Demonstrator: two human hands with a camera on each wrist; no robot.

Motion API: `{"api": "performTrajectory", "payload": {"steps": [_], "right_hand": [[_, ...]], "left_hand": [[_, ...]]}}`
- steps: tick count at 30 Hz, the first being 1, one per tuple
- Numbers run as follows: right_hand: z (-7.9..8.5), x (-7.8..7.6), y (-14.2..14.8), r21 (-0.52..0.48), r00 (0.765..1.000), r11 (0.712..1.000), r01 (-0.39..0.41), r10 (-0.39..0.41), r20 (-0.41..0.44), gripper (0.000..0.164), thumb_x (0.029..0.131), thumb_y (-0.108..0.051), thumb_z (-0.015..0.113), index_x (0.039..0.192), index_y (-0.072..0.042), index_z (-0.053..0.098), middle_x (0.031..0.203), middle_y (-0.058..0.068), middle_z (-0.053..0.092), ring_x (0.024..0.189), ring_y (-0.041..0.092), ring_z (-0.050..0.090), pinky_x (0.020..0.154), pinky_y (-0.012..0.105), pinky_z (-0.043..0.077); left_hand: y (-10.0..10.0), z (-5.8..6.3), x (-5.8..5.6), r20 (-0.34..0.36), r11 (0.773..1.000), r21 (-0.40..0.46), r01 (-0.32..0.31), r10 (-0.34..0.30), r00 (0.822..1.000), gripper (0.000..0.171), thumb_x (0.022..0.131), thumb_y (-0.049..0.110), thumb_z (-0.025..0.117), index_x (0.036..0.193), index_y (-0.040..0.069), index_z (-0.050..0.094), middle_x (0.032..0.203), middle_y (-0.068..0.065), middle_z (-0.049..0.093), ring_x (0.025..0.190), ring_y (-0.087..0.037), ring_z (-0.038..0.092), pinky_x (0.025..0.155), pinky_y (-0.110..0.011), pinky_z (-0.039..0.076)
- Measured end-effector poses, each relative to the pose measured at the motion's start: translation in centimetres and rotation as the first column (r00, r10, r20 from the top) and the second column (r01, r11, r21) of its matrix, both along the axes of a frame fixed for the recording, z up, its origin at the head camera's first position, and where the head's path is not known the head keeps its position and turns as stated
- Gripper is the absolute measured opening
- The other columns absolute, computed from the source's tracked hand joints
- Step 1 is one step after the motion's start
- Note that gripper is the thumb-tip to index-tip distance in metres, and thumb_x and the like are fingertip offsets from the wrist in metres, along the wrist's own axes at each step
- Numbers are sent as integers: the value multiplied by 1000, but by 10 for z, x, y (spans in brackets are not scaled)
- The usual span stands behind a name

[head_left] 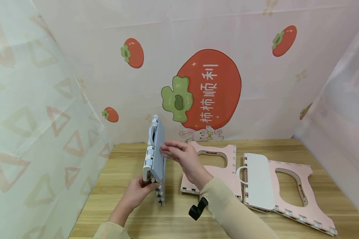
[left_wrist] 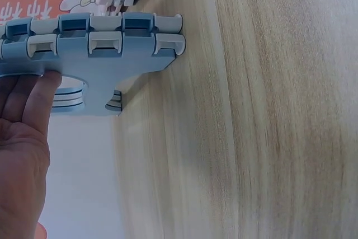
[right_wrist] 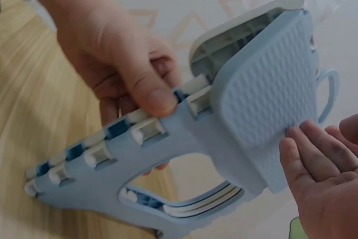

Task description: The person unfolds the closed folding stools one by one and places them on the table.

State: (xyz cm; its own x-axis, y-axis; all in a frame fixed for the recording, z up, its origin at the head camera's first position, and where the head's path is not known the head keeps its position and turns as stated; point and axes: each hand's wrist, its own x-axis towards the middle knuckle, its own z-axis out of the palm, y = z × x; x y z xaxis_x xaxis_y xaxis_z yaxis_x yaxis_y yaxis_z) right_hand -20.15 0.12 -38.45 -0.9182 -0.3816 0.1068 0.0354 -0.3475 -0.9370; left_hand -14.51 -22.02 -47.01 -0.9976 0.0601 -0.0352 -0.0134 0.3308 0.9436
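Observation:
A light blue folding stool (head_left: 159,156), folded nearly flat, stands upright on edge at the left of the wooden table. My left hand (head_left: 137,193) grips its leg panel near the hinged edge; in the right wrist view the thumb (right_wrist: 154,98) lies over the white hinge pieces. My right hand (head_left: 182,158) has its fingers extended, fingertips against the textured top panel (right_wrist: 268,90). A pale second half of the top stands slightly apart behind that panel. The blue carry loop (right_wrist: 330,94) sticks out past the top's edge. In the left wrist view, some left fingers are hidden behind the leg panel.
To the right, a pink folding stool (head_left: 227,176) lies flat on the table (head_left: 131,225). Beside it lies another pink stool (head_left: 312,199) with a white top (head_left: 258,182). Printed curtains (head_left: 77,20) stand behind and at both sides. A black strap piece (head_left: 198,208) sits at my right sleeve.

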Motion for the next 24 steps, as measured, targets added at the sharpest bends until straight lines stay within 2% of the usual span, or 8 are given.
{"api": "performTrajectory", "payload": {"steps": [7,14,18,24], "right_hand": [[-17,4,0,169,1000,986,-2,0,14,40,104,-15,59,140,4,58,132,18,67,126,31,63,105,43,53],[-32,11,-1,315,999,948,-41,38,18,47,102,-21,62,144,-1,56,140,14,63,126,30,63,106,45,52],[-37,15,-1,347,996,934,-85,83,19,48,104,-25,61,146,-4,55,144,13,60,128,32,61,108,46,50],[-43,20,-2,386,992,915,-118,122,15,49,102,-30,63,145,-8,57,143,10,61,126,25,62,109,44,50]], "left_hand": [[0,0,0,9,1000,-3,3,-3,1000,49,88,22,82,131,5,67,128,-15,70,118,-28,66,95,-43,58],[-2,1,1,10,1000,-4,20,-20,1000,53,89,23,81,135,5,64,133,-17,67,121,-31,65,97,-45,58],[-2,1,1,-8,999,-16,42,-42,999,51,89,24,81,133,3,65,131,-18,68,119,-30,66,95,-43,59],[-3,1,2,-16,997,-39,64,-65,998,49,90,27,80,131,3,67,128,-17,69,115,-28,68,91,-40,60]]}}
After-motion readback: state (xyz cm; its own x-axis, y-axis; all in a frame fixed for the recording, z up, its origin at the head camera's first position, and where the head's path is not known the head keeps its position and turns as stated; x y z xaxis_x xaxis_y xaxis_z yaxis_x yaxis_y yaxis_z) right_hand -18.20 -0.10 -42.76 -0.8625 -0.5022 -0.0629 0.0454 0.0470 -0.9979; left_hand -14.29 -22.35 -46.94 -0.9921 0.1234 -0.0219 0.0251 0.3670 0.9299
